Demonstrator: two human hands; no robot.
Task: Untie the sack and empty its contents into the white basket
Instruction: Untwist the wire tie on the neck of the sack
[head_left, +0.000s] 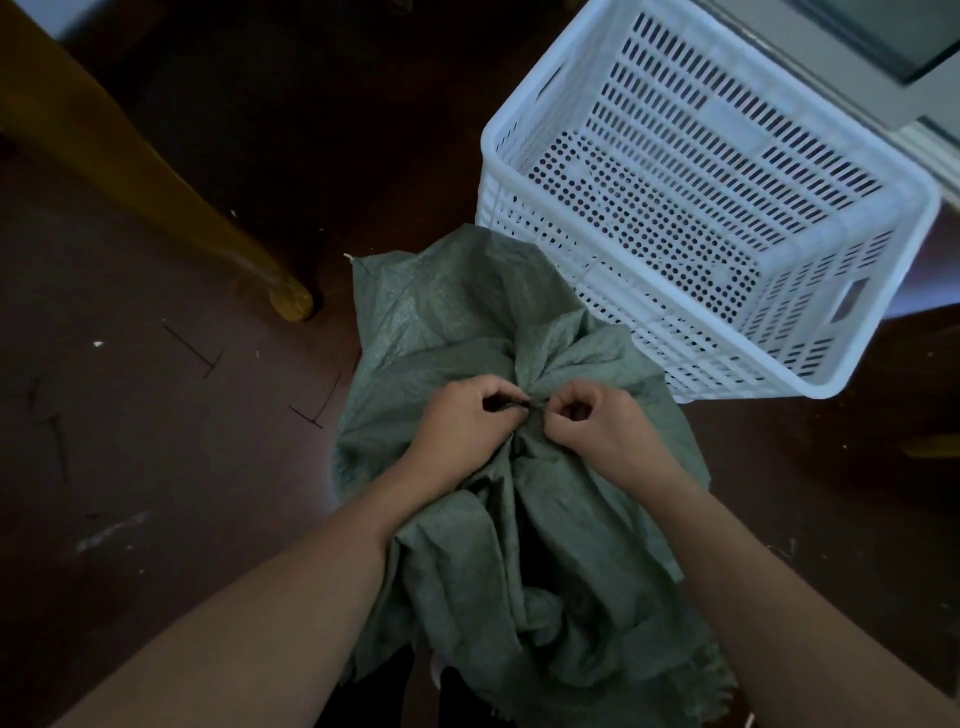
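A grey-green woven sack (467, 322) stands on the dark floor in front of me, its top gathered into a tied neck. My left hand (462, 421) pinches a thin dark tie (511, 402) at that neck. My right hand (597, 421) pinches the bunched fabric and tie just to the right of it, the fingertips almost meeting. The sack's contents are hidden. The white perforated plastic basket (872, 332) sits just beyond the sack to the upper right, with nothing inside it.
A yellow wooden furniture leg (156, 171) slants across the upper left and ends on the floor near the sack. A grey cabinet (852, 62) stands behind the basket. Small white specks and dark scratches mark the brown floor (156, 441).
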